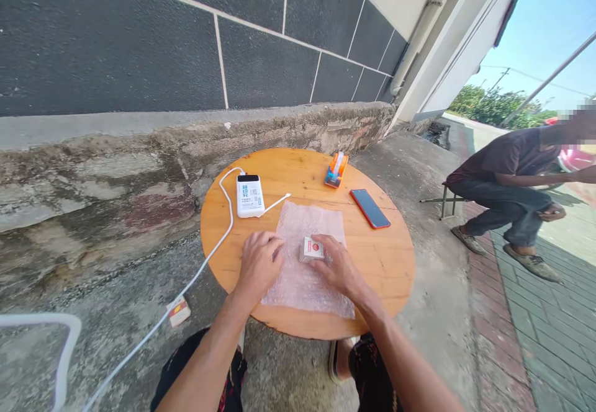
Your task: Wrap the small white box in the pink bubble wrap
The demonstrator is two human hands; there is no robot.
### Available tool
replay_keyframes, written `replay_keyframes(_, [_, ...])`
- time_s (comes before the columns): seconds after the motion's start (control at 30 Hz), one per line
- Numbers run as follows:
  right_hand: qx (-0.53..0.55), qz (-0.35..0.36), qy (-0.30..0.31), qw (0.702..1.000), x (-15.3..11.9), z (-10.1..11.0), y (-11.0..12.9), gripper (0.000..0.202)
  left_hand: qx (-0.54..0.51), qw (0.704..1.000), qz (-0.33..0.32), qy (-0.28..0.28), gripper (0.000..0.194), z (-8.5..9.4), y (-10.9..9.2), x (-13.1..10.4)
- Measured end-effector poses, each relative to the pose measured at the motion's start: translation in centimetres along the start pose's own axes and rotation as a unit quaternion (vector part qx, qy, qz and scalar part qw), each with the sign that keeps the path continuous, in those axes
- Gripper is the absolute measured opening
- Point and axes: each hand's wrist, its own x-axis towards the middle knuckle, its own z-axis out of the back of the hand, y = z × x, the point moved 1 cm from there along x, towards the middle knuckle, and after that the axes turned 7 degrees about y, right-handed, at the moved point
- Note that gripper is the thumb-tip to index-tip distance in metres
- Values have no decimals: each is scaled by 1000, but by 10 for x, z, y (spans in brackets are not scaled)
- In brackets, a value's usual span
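A small white box with a red mark (pixel 313 248) lies on a sheet of pinkish bubble wrap (pixel 302 288), which is spread flat on a round wooden table (pixel 386 263). My right hand (pixel 339 265) has its thumb and fingers at the right side of the box, holding it. At the left edge of the wrap, my left hand (pixel 261 259) rests with its fingers bent and a little apart, holding nothing.
Behind the wrap are a white power bank (pixel 250 197) with a white cable, an orange tape dispenser (pixel 336 170) and a red-edged phone (pixel 370 208). A small carton (pixel 179 312) lies on the ground at left. A person (pixel 507 182) sits on a stool at right.
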Motion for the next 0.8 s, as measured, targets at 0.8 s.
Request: replay_keyframes(0.8, [-34, -3, 4, 999, 0, 2, 2, 49, 6, 1000, -6, -11, 27, -3, 2, 1])
